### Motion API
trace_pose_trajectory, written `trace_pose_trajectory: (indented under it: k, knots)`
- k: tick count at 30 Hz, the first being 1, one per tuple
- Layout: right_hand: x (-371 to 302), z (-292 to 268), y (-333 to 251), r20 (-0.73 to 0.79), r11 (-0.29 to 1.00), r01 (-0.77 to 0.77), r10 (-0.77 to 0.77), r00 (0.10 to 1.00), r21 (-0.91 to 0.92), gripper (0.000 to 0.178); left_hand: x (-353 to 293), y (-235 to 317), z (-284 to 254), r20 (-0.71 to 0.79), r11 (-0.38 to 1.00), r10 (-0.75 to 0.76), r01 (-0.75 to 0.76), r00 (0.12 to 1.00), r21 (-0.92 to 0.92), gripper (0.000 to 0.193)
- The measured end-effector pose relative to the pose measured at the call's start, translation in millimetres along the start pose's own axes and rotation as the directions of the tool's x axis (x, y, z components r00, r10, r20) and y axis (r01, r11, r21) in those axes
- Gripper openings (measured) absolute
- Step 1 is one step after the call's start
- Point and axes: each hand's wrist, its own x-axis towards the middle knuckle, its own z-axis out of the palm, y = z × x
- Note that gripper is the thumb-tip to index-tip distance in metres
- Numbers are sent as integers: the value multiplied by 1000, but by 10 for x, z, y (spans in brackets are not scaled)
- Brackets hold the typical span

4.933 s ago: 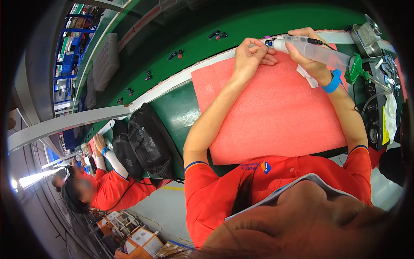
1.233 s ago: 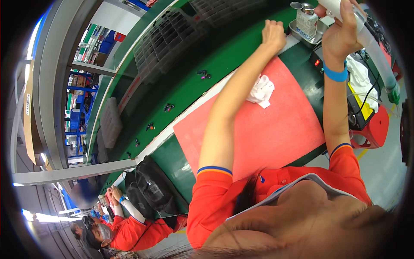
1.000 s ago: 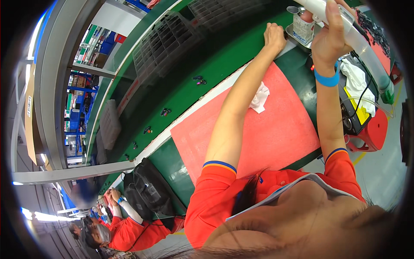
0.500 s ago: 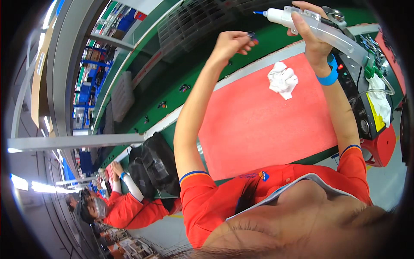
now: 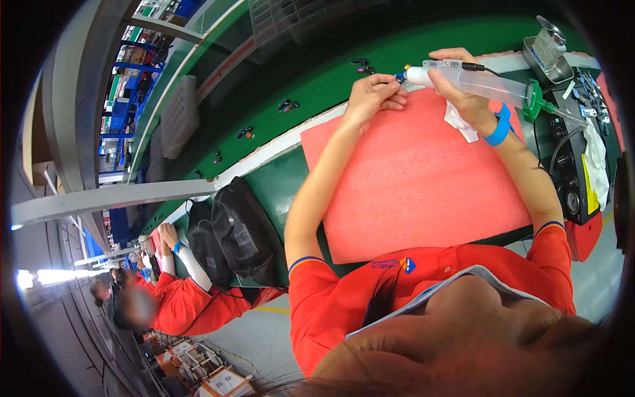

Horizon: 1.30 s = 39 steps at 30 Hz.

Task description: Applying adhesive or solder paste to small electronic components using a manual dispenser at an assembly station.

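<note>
- Left hand (image 5: pixel 376 100): thumb and index pinched nearly closed on a small dark part (image 5: pixel 400 78), other fingers curled in. Part's exact shape too small to read.
- Right hand (image 5: pixel 468 99): wrapped round a syringe (image 5: pixel 506 88), smooth cloudy plastic tube, white nose, green end cap.
- Syringe sits over the far edge of the foam sheet (image 5: pixel 423 185), nose right at the left fingertips; can't tell if it touches the part.
- Foam: pink, flat, grainy, roughly rectangular.
- Crumpled white cloth (image 5: pixel 460 124) under right hand.
- Shiny metal tray (image 5: pixel 561 71) beyond, to the right.
</note>
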Motion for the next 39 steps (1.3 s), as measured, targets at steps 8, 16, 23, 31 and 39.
trace_pose_trajectory:
  k: [8, 16, 23, 31, 39]
  knots:
    - [-27, -57, 96, 88, 991, 51, -40, 995, -125, 22, -9, -35, 25, 2, 998, 52, -52, 999, -43, 21]
    - [-32, -27, 38, 164, 959, 88, -44, 986, -269, 23, -22, -67, 10, 14, 997, 73, -73, 997, 1, 21]
    - [-44, -10, 71, 175, 976, 24, 14, 984, -216, 24, -22, -60, 26, 10, 997, 75, -75, 997, 8, 21]
    - [-43, 1, 42, 180, 962, 24, 26, 983, -273, 24, -31, -63, 30, 11, 996, 83, -84, 996, 21, 21]
    - [-33, -9, 76, 183, 963, 57, -8, 983, -265, 22, -38, -70, 43, 3, 995, 94, -94, 996, 37, 21]
